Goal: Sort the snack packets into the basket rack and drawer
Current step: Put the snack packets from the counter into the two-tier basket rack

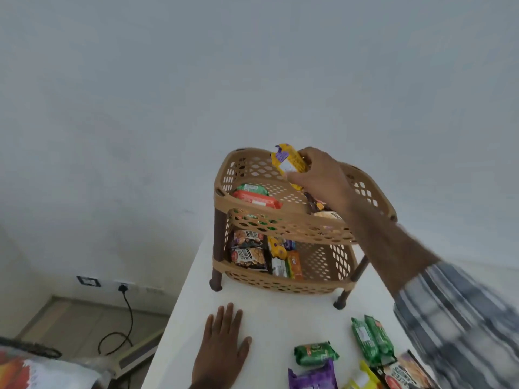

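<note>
White table (269,318) — loose snack packets (316,353) beside rack (280,220)

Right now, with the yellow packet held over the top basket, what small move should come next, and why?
Probably lower the right hand and release the yellow packet into the top basket: it hangs above the basket's bare middle, between the orange packet and dark packets.

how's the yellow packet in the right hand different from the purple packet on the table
The yellow packet is held up in the right hand above the rack's top basket; the purple packet lies flat on the white table, untouched. The yellow one is mostly yellow with a purple end and stands tilted on end; the purple one is purple all over and partly cut off by the frame's edge. Both are sealed snack wrappers.
</note>
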The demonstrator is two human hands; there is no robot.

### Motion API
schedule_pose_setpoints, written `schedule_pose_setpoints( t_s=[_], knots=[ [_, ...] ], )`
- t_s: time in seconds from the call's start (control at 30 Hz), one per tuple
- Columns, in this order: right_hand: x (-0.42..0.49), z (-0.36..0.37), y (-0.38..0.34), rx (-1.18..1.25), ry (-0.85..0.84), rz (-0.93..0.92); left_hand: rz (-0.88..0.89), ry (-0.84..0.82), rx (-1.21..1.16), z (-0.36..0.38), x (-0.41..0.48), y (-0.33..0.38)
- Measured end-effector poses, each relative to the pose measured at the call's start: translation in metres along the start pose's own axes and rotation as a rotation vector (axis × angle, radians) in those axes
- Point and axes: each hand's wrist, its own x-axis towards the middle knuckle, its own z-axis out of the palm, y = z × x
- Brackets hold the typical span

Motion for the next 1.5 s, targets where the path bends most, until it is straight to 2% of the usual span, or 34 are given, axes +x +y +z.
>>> schedule_pose_setpoints(
  t_s=[0.07,0.2,0.3,0.4,0.47,0.57,0.63,0.73,0.87,0.93,1.07,1.13,1.23,1.37,1.5],
  knots=[
    [0.043,0.019,0.005,-0.124,-0.069,0.003,0.011,-0.052,0.060,-0.009,0.001,0.004],
    [0.103,0.063,0.016,-0.256,-0.223,0.048,0.007,0.043,0.116,-0.010,0.010,0.003],
    [0.129,0.091,0.019,-0.375,-0.348,0.036,0.008,0.047,0.135,-0.014,0.013,0.001],
    [0.144,0.110,0.017,-0.372,-0.438,0.013,0.000,0.019,0.105,-0.010,0.014,-0.003],
    [0.145,0.117,0.016,-0.360,-0.496,0.006,-0.023,-0.059,0.047,-0.007,0.013,-0.002],
    [0.133,0.110,0.011,-0.224,-0.523,0.015,-0.063,-0.065,-0.019,-0.003,0.010,-0.004],
    [0.114,0.093,0.004,-0.091,-0.421,0.007,-0.053,0.028,-0.007,0.006,0.010,-0.009],
    [0.063,0.059,-0.004,0.097,-0.171,-0.010,-0.038,0.017,0.010,0.021,0.011,-0.014],
    [-0.045,0.009,0.008,0.292,0.184,-0.137,-0.046,0.024,-0.011,0.025,0.010,-0.015],
    [-0.111,0.000,0.030,0.297,0.233,-0.117,-0.033,0.021,-0.027,0.025,0.009,-0.015],
    [-0.240,0.026,0.109,0.196,-0.031,0.141,0.089,0.035,-0.117,0.016,-0.003,-0.010],
    [-0.295,0.043,0.160,-0.051,-0.221,0.219,0.190,0.061,-0.193,0.017,-0.020,0.006],
    [-0.346,0.061,0.216,-0.461,-0.463,0.182,0.270,0.038,-0.294,0.021,-0.045,0.040],
    [-0.354,0.066,0.239,-0.565,-0.487,0.132,0.308,-0.003,-0.326,0.028,-0.054,0.066],
    [-0.335,0.063,0.242,-0.707,-0.577,0.047,0.291,-0.019,-0.200,0.029,-0.048,0.058]
  ],
)
